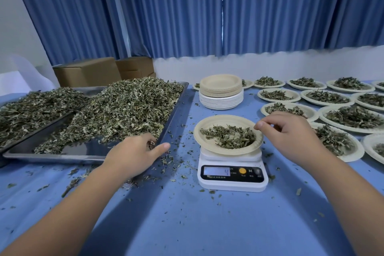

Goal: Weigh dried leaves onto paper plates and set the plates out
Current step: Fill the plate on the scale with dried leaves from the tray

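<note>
A paper plate (207, 122) with a small heap of dried leaves (229, 136) sits on the white digital scale (231, 182). My right hand (291, 137) hovers at the plate's right rim, thumb and fingertips pinched together with nothing visible between them. A large metal tray (62, 157) at the left holds a big pile of dried leaves (128, 106). My left hand (135, 156) rests at the tray's near right corner, its fingers curled round a few leaves and the thumb stretched out.
A stack of empty paper plates (221, 93) stands behind the scale. Several filled plates (353, 117) cover the right of the blue table. A second tray of leaves (20, 110) lies far left. Cardboard boxes (87, 71) stand behind. Leaf crumbs litter the cloth.
</note>
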`<state>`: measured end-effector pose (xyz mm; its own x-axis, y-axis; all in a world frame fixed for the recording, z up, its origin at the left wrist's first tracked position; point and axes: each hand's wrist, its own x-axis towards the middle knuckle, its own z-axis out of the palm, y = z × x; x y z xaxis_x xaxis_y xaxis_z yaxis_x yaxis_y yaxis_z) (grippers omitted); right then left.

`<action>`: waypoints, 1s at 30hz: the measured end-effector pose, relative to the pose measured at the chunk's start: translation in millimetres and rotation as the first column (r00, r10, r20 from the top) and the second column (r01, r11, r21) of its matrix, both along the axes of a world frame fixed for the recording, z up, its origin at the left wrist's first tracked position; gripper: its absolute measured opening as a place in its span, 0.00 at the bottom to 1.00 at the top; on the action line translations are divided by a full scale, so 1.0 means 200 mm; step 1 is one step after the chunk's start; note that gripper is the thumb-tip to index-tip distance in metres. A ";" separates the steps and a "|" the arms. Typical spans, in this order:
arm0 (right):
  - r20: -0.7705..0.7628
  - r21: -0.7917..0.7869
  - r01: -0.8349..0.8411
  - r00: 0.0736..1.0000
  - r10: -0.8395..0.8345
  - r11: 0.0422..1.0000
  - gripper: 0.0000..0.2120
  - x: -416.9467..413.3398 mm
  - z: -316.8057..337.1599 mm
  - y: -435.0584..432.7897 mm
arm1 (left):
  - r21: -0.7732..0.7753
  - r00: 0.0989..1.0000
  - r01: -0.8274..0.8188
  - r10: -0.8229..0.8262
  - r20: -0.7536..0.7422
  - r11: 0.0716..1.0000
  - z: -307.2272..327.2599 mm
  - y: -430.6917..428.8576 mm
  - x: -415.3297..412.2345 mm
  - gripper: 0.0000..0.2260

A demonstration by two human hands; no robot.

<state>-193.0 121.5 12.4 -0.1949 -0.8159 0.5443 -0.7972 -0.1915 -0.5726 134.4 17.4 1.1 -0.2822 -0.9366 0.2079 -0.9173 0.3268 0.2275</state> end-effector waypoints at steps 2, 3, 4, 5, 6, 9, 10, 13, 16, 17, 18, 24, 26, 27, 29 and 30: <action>-0.005 0.009 0.000 1.000 0.000 1.000 0.08 0.00 0.00 0.00 | 0.043 0.992 0.042 -0.037 -0.122 0.998 0.01 -0.02 0.02 0.22; -0.008 0.011 -0.002 1.000 0.002 1.000 0.08 0.00 0.00 0.00 | 0.051 0.985 0.050 -0.041 -0.166 0.997 0.01 -0.03 0.03 0.18; -0.012 0.011 -0.005 1.000 0.005 1.000 0.09 0.00 -0.01 0.00 | 0.050 0.980 0.049 -0.038 -0.193 0.998 0.02 -0.04 0.04 0.16; -0.015 0.011 -0.006 1.000 0.006 1.000 0.09 0.00 -0.01 0.00 | 0.042 0.976 0.045 -0.035 -0.213 0.998 0.03 -0.05 0.04 0.14; -0.015 0.011 -0.005 1.000 0.005 1.000 0.09 0.00 -0.01 0.00 | 0.033 0.973 0.041 -0.033 -0.229 0.999 0.03 -0.06 0.05 0.13; -0.007 0.011 0.005 1.000 -0.005 1.000 0.09 0.00 -0.01 0.00 | -0.014 0.974 0.032 -0.034 -0.224 0.999 0.05 -0.08 0.07 0.11; -0.004 0.010 0.007 1.000 -0.007 1.000 0.09 0.00 -0.01 0.00 | -0.035 0.980 0.031 -0.037 -0.197 0.999 0.06 -0.09 0.07 0.10; -0.008 0.016 0.011 1.000 -0.011 1.000 0.08 0.00 -0.01 -0.01 | -0.149 0.998 0.047 -0.052 -0.032 0.988 0.08 -0.11 0.07 0.10; -0.019 0.027 0.023 1.000 -0.022 0.999 0.08 0.00 -0.01 -0.01 | -0.236 0.989 0.080 -0.047 0.143 0.968 0.11 -0.12 0.06 0.13; -0.020 0.029 0.025 1.000 -0.024 0.999 0.08 0.00 -0.01 -0.01 | -0.248 0.980 0.081 -0.032 0.198 0.965 0.11 -0.12 0.05 0.15; -0.018 0.030 0.025 1.000 -0.025 0.999 0.08 0.00 -0.01 -0.01 | -0.256 0.968 0.076 -0.009 0.252 0.964 0.11 -0.12 0.05 0.17; -0.020 0.031 0.028 0.999 -0.027 0.999 0.08 0.00 -0.01 -0.01 | -0.203 0.984 0.086 -0.051 0.172 0.975 0.10 -0.15 0.03 0.10; -0.024 0.028 0.029 0.999 -0.028 0.999 0.08 0.00 -0.01 -0.01 | -0.140 0.992 0.074 -0.059 0.107 0.987 0.10 -0.16 0.03 0.08; -0.022 0.026 0.030 0.999 -0.030 0.999 0.09 0.00 0.00 -0.01 | -0.128 0.993 0.075 -0.062 0.101 0.989 0.10 -0.16 0.03 0.12; -0.016 0.021 0.030 0.999 -0.030 0.999 0.09 0.00 0.00 -0.01 | -0.142 0.988 0.072 -0.051 0.144 0.987 0.10 -0.17 0.04 0.13; -0.018 0.020 0.030 0.999 -0.029 0.999 0.09 0.00 0.00 -0.01 | -0.157 0.983 0.065 -0.037 0.178 0.985 0.10 -0.16 0.04 0.12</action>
